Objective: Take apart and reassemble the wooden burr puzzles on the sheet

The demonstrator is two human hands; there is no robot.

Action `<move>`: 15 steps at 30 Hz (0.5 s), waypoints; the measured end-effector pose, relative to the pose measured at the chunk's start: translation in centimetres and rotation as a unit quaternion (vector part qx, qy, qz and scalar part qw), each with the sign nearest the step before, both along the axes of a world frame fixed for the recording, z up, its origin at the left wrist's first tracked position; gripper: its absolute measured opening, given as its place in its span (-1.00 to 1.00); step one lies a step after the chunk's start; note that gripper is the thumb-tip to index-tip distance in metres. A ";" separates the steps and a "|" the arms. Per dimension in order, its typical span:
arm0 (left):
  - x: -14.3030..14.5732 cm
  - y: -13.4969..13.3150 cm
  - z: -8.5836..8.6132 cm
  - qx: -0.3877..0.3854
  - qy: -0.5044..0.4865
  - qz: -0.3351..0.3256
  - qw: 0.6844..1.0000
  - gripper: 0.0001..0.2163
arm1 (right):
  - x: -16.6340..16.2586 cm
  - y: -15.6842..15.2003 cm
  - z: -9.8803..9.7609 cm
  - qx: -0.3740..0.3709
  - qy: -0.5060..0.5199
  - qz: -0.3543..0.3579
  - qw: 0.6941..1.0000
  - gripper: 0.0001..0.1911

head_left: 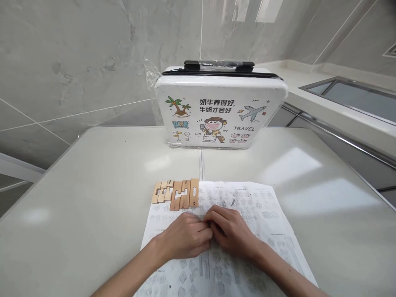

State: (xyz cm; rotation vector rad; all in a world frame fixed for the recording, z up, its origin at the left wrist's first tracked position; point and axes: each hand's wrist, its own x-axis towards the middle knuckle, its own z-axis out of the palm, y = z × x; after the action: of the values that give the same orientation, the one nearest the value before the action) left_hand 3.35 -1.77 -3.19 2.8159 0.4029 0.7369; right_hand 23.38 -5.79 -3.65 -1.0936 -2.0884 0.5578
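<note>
My left hand (pixel 192 236) and my right hand (pixel 230 227) meet over the printed paper sheet (pixel 247 206), fingertips against each other. Both are closed, with the fingers curled inward. Whatever lies between the fingers is hidden from above. Just beyond my left hand, several flat wooden puzzle pieces (pixel 185 198) lie side by side across the sheet's far left corner. They have notches and slots cut in them, and some bear handwritten numbers. The lighter, shorter ones (pixel 158 195) are on the left, the longer, browner ones on the right.
A white case (pixel 221 90) with cartoon prints and a black handle (pixel 219 65), wrapped in clear plastic, stands upright at the back of the pale table (pixel 77 198). A seam runs down the table's middle. Behind is a grey marbled wall (pixel 77 49).
</note>
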 end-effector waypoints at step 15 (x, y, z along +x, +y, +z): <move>-0.1 0.1 -0.2 0.002 0.010 0.012 1.000 -0.78 | -0.2 0.2 -0.3 0.011 -0.013 -0.006 1.000 -0.72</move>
State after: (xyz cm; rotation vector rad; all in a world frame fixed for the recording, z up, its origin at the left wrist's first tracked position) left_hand 3.26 -1.67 -3.38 2.8292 0.4402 0.7166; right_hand 23.21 -5.60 -3.90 -1.1062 -2.1042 0.5146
